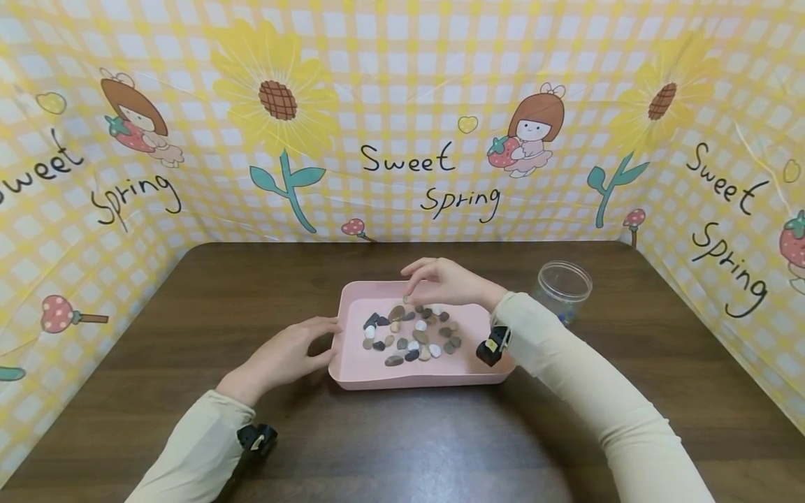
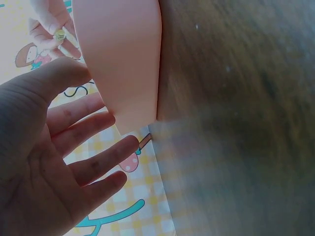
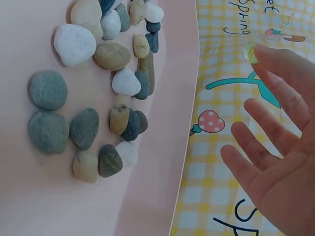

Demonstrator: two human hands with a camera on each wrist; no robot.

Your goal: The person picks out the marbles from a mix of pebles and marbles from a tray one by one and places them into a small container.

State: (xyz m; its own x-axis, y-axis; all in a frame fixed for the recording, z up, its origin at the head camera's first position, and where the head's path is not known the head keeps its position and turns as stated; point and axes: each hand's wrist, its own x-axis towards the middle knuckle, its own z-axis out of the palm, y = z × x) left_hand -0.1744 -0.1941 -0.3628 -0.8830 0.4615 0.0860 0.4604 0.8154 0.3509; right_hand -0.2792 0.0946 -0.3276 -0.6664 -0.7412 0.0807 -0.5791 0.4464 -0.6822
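Note:
My right hand [image 1: 449, 281] is raised over the back part of a pink tray [image 1: 424, 382]. Between its thumb and index finger it pinches a clear glass marble [image 3: 251, 52] with a yellow-green swirl; the other fingers are spread. Below lie many smooth pebbles [image 3: 113, 55] in white, grey, tan and dark tones, gathered in the middle of the tray. My left hand [image 1: 283, 356] is at the tray's left side, its fingertips touching the outer wall, the fingers extended and apart. In the left wrist view the marble [image 2: 59, 35] shows beyond the tray wall.
A clear round plastic jar [image 1: 564, 279] without a lid stands to the right, behind my right forearm, with a few blue marbles [image 1: 565, 318] at its bottom. The brown wooden table [image 1: 402, 447] is backed by a yellow checked cloth [image 1: 402, 91] on three sides.

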